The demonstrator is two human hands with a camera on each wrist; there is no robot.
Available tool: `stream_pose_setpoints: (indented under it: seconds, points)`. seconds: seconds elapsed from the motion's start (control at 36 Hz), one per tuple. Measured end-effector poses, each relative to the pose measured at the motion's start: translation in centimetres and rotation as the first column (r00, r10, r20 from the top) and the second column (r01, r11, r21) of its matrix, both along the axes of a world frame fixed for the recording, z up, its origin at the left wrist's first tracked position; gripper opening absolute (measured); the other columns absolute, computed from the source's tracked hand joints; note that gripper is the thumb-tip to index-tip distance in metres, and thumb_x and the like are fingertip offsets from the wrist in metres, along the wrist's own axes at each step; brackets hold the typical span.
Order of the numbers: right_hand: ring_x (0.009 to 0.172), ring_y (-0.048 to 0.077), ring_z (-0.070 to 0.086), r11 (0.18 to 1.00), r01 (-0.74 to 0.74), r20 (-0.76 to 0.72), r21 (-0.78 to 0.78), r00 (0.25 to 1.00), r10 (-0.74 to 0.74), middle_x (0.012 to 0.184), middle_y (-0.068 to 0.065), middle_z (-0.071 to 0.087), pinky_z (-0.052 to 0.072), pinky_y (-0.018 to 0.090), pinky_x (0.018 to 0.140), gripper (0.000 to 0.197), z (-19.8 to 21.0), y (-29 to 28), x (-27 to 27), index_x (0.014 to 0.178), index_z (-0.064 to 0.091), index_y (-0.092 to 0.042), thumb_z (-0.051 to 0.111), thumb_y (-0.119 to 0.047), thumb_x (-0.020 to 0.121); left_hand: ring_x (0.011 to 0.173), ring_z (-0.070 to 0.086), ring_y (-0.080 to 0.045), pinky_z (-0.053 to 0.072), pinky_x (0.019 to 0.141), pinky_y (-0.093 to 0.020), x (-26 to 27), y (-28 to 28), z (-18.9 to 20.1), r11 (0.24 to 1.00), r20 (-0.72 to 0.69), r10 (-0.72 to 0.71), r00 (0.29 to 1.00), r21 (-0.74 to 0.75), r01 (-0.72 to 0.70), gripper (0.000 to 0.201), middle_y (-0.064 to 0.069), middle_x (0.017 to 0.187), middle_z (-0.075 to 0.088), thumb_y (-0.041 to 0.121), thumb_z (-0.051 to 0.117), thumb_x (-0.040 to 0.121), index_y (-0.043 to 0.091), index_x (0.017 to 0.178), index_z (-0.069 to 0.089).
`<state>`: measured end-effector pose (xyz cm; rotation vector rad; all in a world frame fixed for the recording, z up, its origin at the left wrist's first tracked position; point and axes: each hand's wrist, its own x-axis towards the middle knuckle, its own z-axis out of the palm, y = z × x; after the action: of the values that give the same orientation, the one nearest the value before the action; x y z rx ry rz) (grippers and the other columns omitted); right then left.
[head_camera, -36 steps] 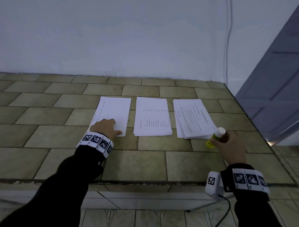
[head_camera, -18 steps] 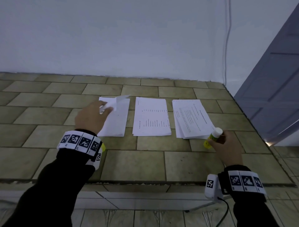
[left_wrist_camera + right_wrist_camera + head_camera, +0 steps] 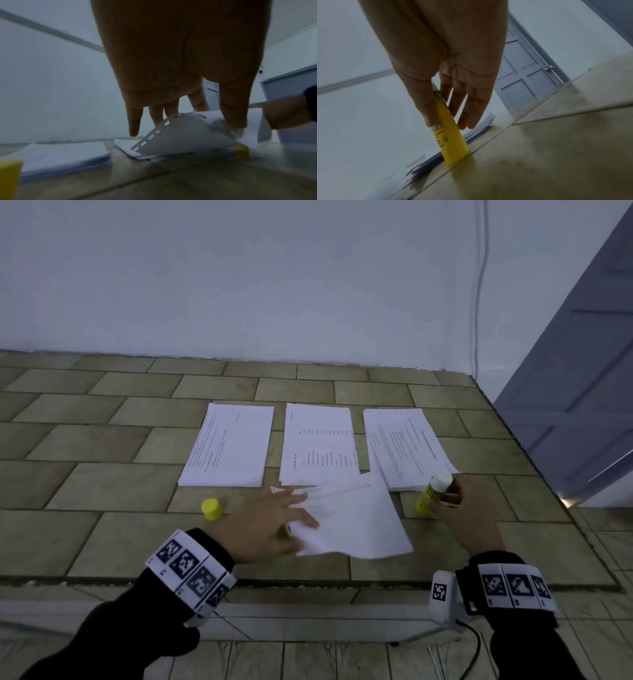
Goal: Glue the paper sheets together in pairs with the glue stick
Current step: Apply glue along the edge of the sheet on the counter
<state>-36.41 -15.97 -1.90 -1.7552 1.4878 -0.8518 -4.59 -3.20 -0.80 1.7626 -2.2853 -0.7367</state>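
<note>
Three stacks of printed paper lie side by side on the tiled counter: left stack (image 3: 229, 450), middle stack (image 3: 318, 446), right stack (image 3: 404, 450). My left hand (image 3: 274, 518) pinches a single loose sheet (image 3: 356, 525) between thumb and fingers, in front of the middle stack; its edge curls up in the left wrist view (image 3: 188, 135). My right hand (image 3: 466, 508) grips the yellow glue stick (image 3: 433, 491), white top up, its base on the counter beside the right stack (image 3: 452, 142). The yellow cap (image 3: 211, 509) stands left of my left hand.
The tiled counter (image 3: 102, 474) ends at a front edge just under my wrists and at a right edge by a grey door (image 3: 582, 371). A white wall runs along the back, with a thin cable (image 3: 479, 285) hanging down it at the right.
My left hand lifted one sheet off the left stack and carried it right and toward me, in front of the middle stack. The yellow cap came into view. The right hand barely moved.
</note>
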Motion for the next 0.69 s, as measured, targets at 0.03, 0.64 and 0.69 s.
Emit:
stream_pose_setpoints:
  seconds: [0.03,0.64,0.69]
  points:
    - [0.103,0.023,0.06,1.0,-0.012,0.003,0.0,1.0,0.012,0.114,0.008,0.061,0.051,0.037,0.087,0.044,0.0,0.1,0.0,0.121,0.055,-0.012,0.073,-0.002,0.081,0.15,0.009,-0.017,0.011,0.122,-0.045,-0.1,0.2,-0.2,1.0,0.031,-0.004,1.0,0.024,0.003,0.05,-0.001,0.158,0.029,0.061,0.052,0.082,0.043,0.128,0.055]
    - [0.086,0.01,0.061,0.955,-0.296,-0.017,-0.007,0.955,0.296,0.092,-0.012,0.06,0.048,0.017,0.069,0.038,2.5,1.6,7.5,0.109,0.06,-0.022,0.08,-0.019,0.077,0.149,-0.01,-0.017,0.007,0.12,-0.052,-1.1,1.4,-3.4,0.935,0.238,0.354,0.904,-0.098,-0.341,0.125,-0.002,0.164,0.001,0.093,-0.013,0.063,0.015,0.155,0.018]
    - [0.085,0.008,0.06,0.953,-0.301,-0.012,-0.022,0.954,0.301,0.089,-0.012,0.061,0.047,0.014,0.069,0.041,2.7,1.5,8.7,0.108,0.061,-0.021,0.082,-0.017,0.073,0.148,0.019,-0.026,0.028,0.112,-0.06,-1.1,1.5,-3.9,0.939,0.3,0.344,0.89,-0.12,-0.322,0.11,-0.012,0.159,0.027,0.086,0.001,0.081,0.006,0.146,0.042]
